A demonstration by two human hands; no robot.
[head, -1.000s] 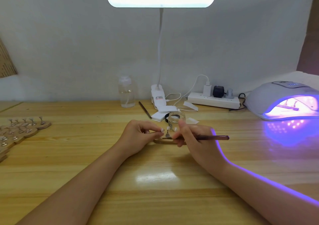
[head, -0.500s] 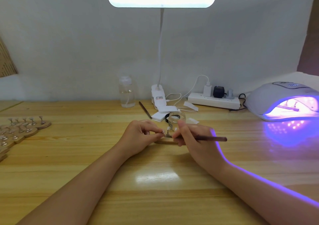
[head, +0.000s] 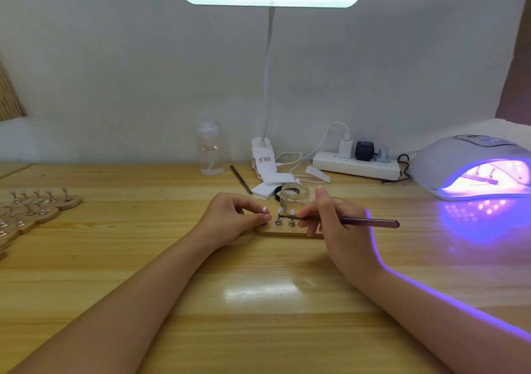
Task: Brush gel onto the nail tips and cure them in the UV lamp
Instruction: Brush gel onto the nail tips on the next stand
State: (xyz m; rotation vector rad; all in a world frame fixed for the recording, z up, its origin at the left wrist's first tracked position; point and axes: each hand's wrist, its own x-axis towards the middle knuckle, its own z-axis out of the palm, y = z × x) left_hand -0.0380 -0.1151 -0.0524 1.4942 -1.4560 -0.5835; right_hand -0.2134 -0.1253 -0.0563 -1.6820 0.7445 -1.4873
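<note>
At frame centre, the left hand (head: 230, 218) pinches the left end of a wooden nail-tip stand (head: 287, 231) lying crosswise on the worktop (head: 258, 302). The right hand (head: 336, 224), fingers curled, grips a brush (head: 365, 222) lying horizontally, bristles pointing left at the upright nail tips (head: 280, 211). The UV lamp (head: 471, 167) glows at right.

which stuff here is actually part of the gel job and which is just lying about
In use: brush in right hand; nail tip stand steadied by left hand; glass jar; lit UV lamp.

Lying about: pump bottle, spare brush, power strip, spare stands.
</note>
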